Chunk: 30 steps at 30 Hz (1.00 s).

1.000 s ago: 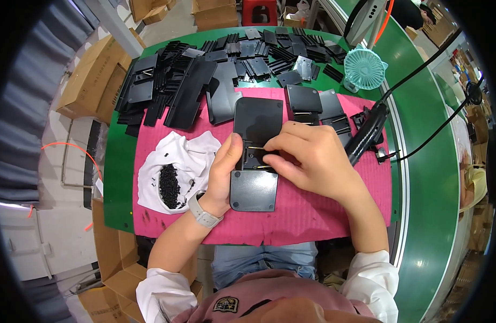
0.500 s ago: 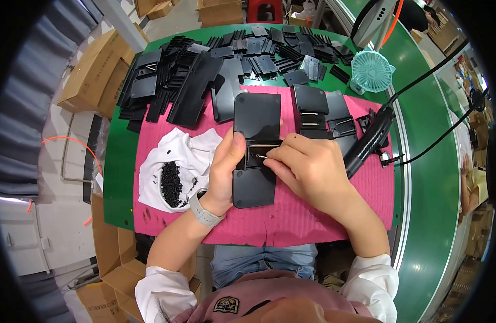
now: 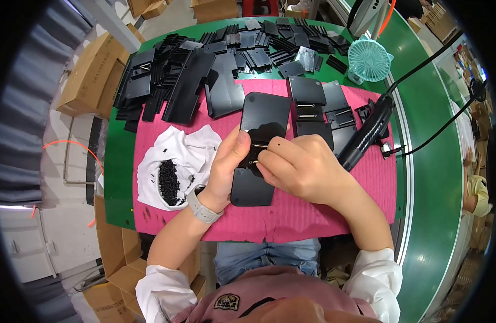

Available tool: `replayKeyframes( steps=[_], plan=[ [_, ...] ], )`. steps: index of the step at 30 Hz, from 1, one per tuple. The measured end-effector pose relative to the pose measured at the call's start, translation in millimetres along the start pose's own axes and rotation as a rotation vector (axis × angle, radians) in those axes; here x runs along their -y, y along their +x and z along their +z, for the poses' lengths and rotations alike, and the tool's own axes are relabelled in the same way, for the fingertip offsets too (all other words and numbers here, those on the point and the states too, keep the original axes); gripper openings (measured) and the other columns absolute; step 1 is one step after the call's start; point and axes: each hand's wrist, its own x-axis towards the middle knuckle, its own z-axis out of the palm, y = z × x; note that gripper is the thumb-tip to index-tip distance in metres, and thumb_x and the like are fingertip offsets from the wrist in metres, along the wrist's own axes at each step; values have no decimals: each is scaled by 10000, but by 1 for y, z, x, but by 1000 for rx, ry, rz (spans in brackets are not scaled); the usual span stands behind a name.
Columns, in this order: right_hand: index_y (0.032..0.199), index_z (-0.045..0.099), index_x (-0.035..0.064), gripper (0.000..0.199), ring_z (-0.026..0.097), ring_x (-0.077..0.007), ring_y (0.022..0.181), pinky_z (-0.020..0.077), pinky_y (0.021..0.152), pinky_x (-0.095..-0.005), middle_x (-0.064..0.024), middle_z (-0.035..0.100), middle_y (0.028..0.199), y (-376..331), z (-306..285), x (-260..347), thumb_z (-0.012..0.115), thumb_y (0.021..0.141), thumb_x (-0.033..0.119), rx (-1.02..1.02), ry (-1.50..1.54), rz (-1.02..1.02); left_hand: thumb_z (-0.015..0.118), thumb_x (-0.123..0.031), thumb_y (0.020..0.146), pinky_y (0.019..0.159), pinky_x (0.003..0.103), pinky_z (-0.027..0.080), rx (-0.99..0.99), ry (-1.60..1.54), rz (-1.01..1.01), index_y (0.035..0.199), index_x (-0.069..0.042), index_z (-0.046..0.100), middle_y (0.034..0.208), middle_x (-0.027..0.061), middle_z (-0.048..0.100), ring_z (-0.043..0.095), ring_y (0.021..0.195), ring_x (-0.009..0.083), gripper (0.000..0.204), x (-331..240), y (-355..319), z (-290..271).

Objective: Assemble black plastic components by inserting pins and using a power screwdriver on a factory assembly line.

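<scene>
My left hand (image 3: pixel 229 164) is closed round the left edge of a black plastic part (image 3: pixel 267 110), its thumb on the front. The part has two wide flat panels joined by a narrower recessed middle, where a metal rod lies crosswise. With fingertips pinched, my right hand (image 3: pixel 304 167) holds a thin metal pin (image 3: pixel 255 162) at that recess; its far end is hidden by my fingers. Left of my left hand, a white cloth (image 3: pixel 199 142) bears a heap of small black pieces (image 3: pixel 169 183). Similar black parts with metal rods (image 3: pixel 307 99) lie beyond my right hand.
A pink foam mat (image 3: pixel 248 229) covers the near part of the green table (image 3: pixel 119 188). Black plates (image 3: pixel 189 81) are piled along the far side. A black cylindrical tool (image 3: pixel 369 132) with a cord lies at right, near a teal fan (image 3: pixel 369 60). Cardboard boxes (image 3: pixel 92 75) stand at left.
The black part has tilted, its upper end shifting right. My right fingers have moved slightly left with the pin, covering more of the recess. The view has shifted a little.
</scene>
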Motion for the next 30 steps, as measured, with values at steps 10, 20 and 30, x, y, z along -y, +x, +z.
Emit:
replayKeyframes(
  steps=[10, 20, 30],
  plan=[
    [695, 514, 41, 202, 499, -182, 453, 393, 400, -320, -53, 429, 669, -3, -6, 3, 707, 637, 39, 150, 11, 14, 338, -386, 1003, 1012, 370, 412, -15, 139, 19, 1328, 57, 425, 1295, 207, 537, 559, 1161, 282, 556, 0, 0, 8],
    [677, 576, 28, 131, 543, -208, 494, 412, 427, -313, -43, 516, 582, 0, -4, -3, 704, 653, 14, 112, 365, 276, 447, -377, 999, 859, 254, 459, -42, 103, 31, 1285, -8, 475, 1142, 79, 582, 578, 999, 135, 468, -4, -5, 12],
    [645, 582, 31, 102, 545, -219, 464, 419, 448, -315, -72, 543, 570, 3, -3, 4, 678, 679, 25, 92, 349, 402, 445, -307, 1002, 816, 228, 450, -56, 80, 38, 1207, -14, 498, 1042, 53, 582, 561, 939, 99, 362, 1, -2, 10]
  ],
)
